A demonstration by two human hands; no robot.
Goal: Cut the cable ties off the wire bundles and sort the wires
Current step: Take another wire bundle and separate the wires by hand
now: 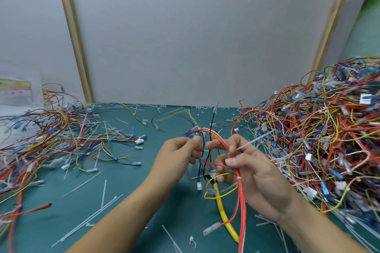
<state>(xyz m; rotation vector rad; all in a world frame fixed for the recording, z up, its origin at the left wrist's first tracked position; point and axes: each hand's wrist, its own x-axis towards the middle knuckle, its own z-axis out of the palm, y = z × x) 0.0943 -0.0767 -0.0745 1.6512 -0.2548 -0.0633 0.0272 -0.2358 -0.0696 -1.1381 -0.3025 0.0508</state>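
Bundle (213,141) is held above the mat (123,181) at lower centre; at left, loose wires (51,135) lie spread, probably sorted already; left hand (181,150) pinches thin strands (198,132), seemingly to separate them; right hand (253,168) grips the red wires (242,201) steady; the heap (329,139) at right likely waits.

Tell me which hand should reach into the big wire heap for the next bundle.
Right, probably. The right hand sits beside the heap; the left hand would have to cross the held wires. It must first release them.

Matt green table mat (115,201), glossy plastic-sheathed wires (320,141) (translucent white plastic ties (103,193))
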